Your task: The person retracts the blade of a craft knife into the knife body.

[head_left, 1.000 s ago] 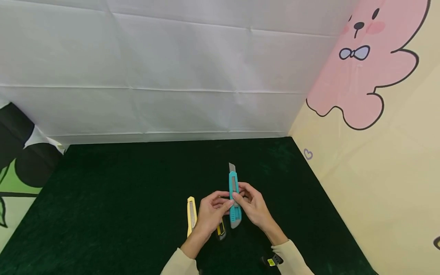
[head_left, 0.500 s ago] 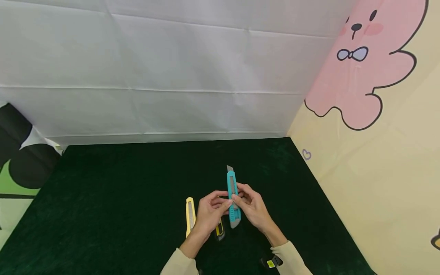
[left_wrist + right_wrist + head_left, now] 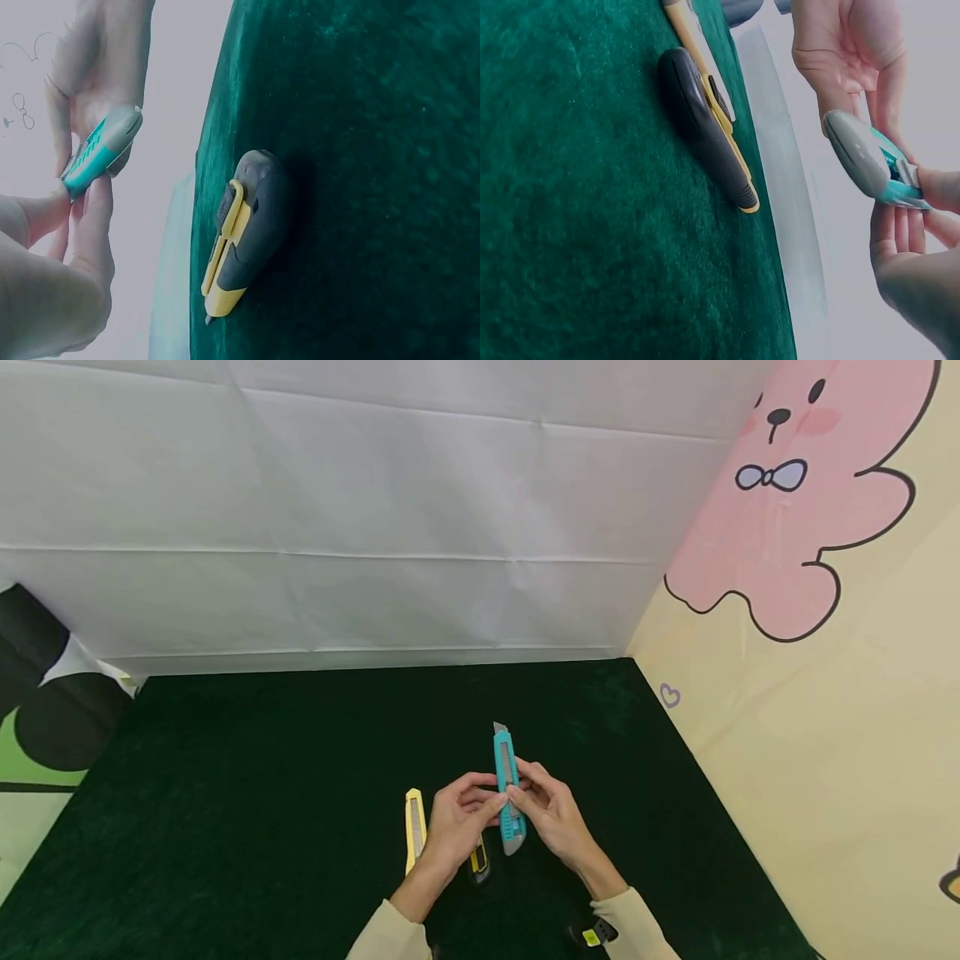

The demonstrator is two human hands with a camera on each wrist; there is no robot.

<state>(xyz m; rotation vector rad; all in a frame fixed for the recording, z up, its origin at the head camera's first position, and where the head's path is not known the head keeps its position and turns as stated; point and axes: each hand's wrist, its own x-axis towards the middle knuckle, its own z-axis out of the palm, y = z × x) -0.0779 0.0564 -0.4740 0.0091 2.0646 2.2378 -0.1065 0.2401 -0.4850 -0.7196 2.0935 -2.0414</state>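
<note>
Both hands hold a teal utility knife (image 3: 502, 756) with a grey end cap, pointing away over the table. A short tip of its blade (image 3: 500, 727) shows at the far end. My left hand (image 3: 456, 822) pinches its left side between thumb and fingers. From the right, my right hand (image 3: 555, 814) grips it, and in the right wrist view that thumb (image 3: 939, 187) presses at the slider (image 3: 907, 172). Below the left hand lies a black and yellow utility knife (image 3: 251, 225), partly covered in the head view. Left of it, a pale yellow utility knife (image 3: 416, 827) lies half behind the wrist.
A dark green cloth (image 3: 262, 793) covers the table. Behind it hangs a creased white sheet (image 3: 375, 510). A cream wall (image 3: 825, 743) with a pink cartoon bear (image 3: 795, 543) borders the right side.
The teal knife's blade has slid back into its body, leaving a shorter tip out. Both hands keep their hold and almost the same place.
</note>
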